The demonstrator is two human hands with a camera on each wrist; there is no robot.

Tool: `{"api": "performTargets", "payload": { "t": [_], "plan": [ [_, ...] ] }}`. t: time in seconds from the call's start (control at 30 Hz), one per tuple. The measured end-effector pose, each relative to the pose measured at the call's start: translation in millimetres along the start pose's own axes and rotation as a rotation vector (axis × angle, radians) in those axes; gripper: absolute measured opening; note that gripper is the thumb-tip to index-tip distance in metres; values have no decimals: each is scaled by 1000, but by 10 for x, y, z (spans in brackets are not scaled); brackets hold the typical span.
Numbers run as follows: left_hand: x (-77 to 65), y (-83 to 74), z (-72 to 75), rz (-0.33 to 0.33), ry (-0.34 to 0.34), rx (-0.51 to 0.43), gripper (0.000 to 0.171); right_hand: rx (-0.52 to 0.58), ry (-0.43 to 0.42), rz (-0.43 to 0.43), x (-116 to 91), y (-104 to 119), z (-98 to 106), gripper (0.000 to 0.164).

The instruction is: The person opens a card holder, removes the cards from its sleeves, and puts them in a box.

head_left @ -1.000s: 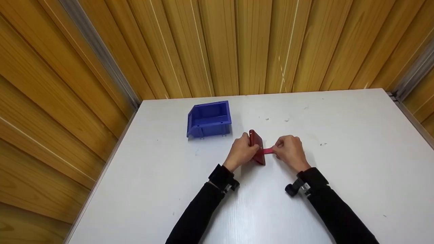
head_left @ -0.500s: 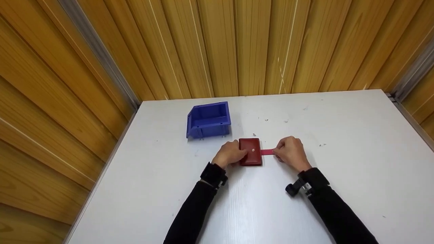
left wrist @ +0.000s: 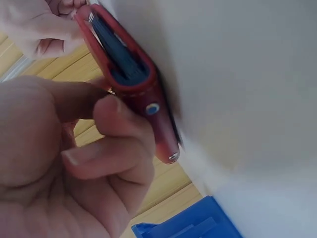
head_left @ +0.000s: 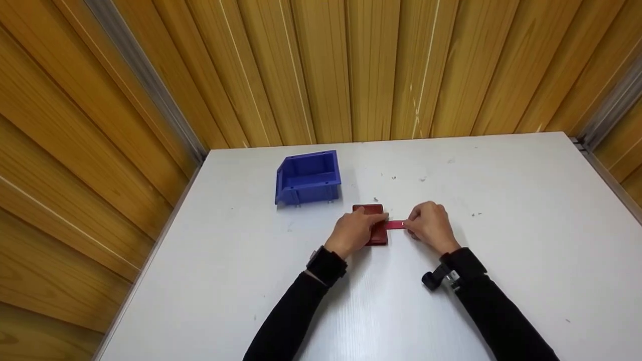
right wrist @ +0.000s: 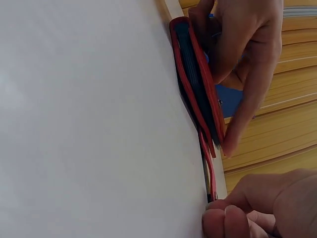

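Observation:
A small dark red snap wallet (head_left: 381,236) lies flat on the white table, with dark sleeves or cards showing inside it in the right wrist view. Across its top rests my left hand (head_left: 351,231). The index finger is stretched to the wallet's right edge, touching the cover, while the other fingers curl loosely. From that edge a pinkish-red strap (head_left: 395,224) sticks out to the right. My right hand (head_left: 430,226) pinches the strap's free end between thumb and fingers. In the left wrist view a metal snap (left wrist: 152,108) shows on the wallet (left wrist: 161,126).
Behind and left of the wallet stands a blue plastic bin (head_left: 308,180). Small scuffs mark the white table (head_left: 501,210). Wood-patterned panels (head_left: 371,70) rise along the back and left sides.
The wallet was tilted up on edge, then came down flat. My left hand went from gripping its left side to lying over its top. The right hand kept pinching the strap.

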State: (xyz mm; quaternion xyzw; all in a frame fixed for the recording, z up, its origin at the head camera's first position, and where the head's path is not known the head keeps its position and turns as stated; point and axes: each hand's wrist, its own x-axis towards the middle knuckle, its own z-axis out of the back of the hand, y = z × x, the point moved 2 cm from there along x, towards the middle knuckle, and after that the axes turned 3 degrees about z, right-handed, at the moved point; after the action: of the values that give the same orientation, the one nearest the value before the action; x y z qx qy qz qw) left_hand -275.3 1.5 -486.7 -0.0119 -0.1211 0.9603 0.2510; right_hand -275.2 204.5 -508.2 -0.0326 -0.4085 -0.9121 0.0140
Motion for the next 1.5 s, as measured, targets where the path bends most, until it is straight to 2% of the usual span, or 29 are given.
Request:
{"api": "performTargets", "payload": {
  "t": [0.07, 0.13, 0.23, 0.33, 0.5, 0.63, 0.73, 0.8, 0.9, 0.97, 1.07, 1.2, 1.4, 1.5],
  "plan": [
    [-8, -11, -9, -16, 3, 31, 49, 0, 0, -9, -1, 4, -1, 12],
    [-7, -8, -11, -3, 11, 20, 46, 3, 1, -19, -1, 4, -2, 11],
    [5, 16, 4, 42, 30, -45, 37, 9, 5, -24, 1, 4, -2, 11],
    [12, 45, 53, 80, 54, -108, 39, 6, 9, -17, 2, 3, -1, 12],
    [-7, 131, 199, 89, 75, -213, 39, 22, 5, -20, 3, 0, -9, 11],
    [-71, 280, 350, 144, 100, -329, 34, 45, 6, -27, -2, 3, -17, 12],
    [-171, 448, 420, 229, 142, -425, 41, 49, 7, -13, -2, 4, -16, 14],
    [-252, 578, 421, 278, 179, -452, 43, 43, 6, -3, 0, 3, -12, 14],
    [-343, 767, 368, 313, 221, -414, 41, 38, 2, 4, 0, -6, 3, 14],
    [-372, 862, 320, 295, 240, -382, 27, 31, 3, 11, -1, -13, 12, 14],
    [-385, 935, 277, 258, 244, -384, 17, 32, 10, 10, 0, -23, 18, 15],
    [-377, 945, 261, 237, 236, -388, 10, 22, 15, 9, 3, -25, 22, 16],
    [-360, 925, 253, 247, 243, -366, 9, 11, 12, 12, 3, -14, 41, 15],
    [-342, 886, 233, 234, 220, -340, 9, 12, 33, 0, 7, -37, 81, 14]
  ]
}}
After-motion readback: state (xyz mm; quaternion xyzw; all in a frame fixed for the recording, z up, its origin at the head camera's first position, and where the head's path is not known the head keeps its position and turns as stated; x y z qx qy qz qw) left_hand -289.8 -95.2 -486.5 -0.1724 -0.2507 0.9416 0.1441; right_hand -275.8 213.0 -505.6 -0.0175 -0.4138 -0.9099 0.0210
